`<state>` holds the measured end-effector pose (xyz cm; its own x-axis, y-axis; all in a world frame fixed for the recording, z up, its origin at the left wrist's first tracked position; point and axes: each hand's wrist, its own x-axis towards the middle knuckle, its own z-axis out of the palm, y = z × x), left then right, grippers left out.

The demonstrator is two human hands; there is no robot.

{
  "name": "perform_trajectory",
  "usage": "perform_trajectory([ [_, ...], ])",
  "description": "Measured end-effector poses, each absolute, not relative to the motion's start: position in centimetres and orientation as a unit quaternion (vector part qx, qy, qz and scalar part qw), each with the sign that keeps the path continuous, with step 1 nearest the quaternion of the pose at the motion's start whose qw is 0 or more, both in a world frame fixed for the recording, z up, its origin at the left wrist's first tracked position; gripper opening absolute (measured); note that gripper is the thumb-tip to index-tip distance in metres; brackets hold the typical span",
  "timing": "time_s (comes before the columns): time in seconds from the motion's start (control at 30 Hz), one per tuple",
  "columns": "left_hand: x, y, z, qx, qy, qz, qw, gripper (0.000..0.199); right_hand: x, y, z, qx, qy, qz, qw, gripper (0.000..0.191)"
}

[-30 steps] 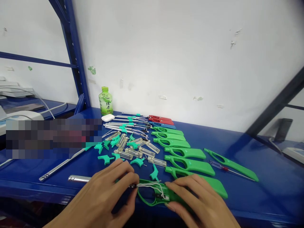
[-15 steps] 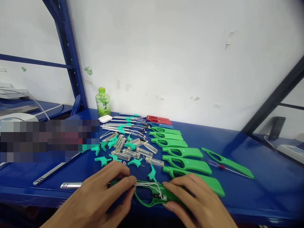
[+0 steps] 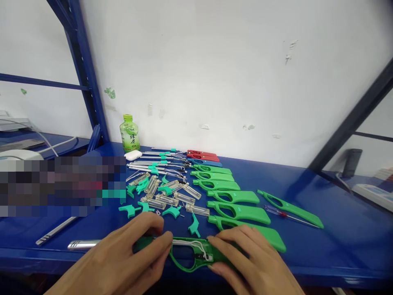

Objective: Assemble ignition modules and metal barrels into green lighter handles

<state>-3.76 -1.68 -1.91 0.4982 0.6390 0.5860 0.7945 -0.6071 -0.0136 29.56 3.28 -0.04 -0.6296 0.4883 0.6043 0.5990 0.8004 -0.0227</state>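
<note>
- In the head view, the left hand (image 3: pixel 129 250) has its thumb and fingertips closed around the front neck of a hollow green shell (image 3: pixel 209 246); what it pinches exactly is partly hidden.
- The right hand (image 3: pixel 248 254) grips the handle part of the same shell between thumb and fingers, and covers much of it.
- This shell is at the near edge of the blue table (image 3: pixel 331 229), its inside facing up. From beyond the left hand, a metal tube (image 3: pixel 82 245) points to the left.
- What has changed in the last second: the white wires (image 3: pixel 184 243) stood up loosely at the far edge of the shell, and now they seem to run lower along that edge. The right hand keeps nearly the same grip.
- For the work, I judge this means that the wires are better seated in the shell, while the small black piece (image 3: pixel 201 256) lies behind the finger loop.
- Just beyond the hands are teal pieces (image 3: pixel 193 226) and clear plastic cases (image 3: pixel 198 210); to the right, a row of green shells (image 3: pixel 251 214) and a screwdriver (image 3: pixel 275 211).
</note>
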Motion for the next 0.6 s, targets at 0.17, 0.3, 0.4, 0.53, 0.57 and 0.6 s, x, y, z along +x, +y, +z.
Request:
perform_trajectory([
  [0.17, -4.0, -1.9, -1.8, -0.852, -0.424, -0.261, 0.161, 0.027, 29.3, 3.2, 0.0, -0.295, -0.894, -0.118, 0.316, 0.045],
  [0.3, -2.9, -1.8, 0.1, -0.841, -0.418, -0.283, 0.196, 0.032, 29.2, 3.1, 0.0, -0.294, -0.890, -0.124, 0.325, 0.045],
  [0.4, -1.9, -1.5, 1.9, -0.813, -0.421, -0.335, 0.223, 0.029, 29.3, 3.1, 0.0, -0.300, -0.889, -0.119, 0.325, 0.043],
  [0.53, -1.6, -1.2, 3.6, -0.774, -0.426, -0.389, 0.261, 0.020, 29.4, 3.2, 0.0, -0.302, -0.890, -0.112, 0.322, 0.045],
  [0.57, -1.9, -1.1, 3.8, -0.764, -0.440, -0.394, 0.260, 0.017, 29.4, 3.2, 0.0, -0.300, -0.890, -0.113, 0.325, 0.046],
  [0.6, -2.4, -1.1, 4.0, -0.751, -0.470, -0.397, 0.242, 0.013, 29.4, 3.2, 0.0, -0.299, -0.889, -0.114, 0.328, 0.046],
])
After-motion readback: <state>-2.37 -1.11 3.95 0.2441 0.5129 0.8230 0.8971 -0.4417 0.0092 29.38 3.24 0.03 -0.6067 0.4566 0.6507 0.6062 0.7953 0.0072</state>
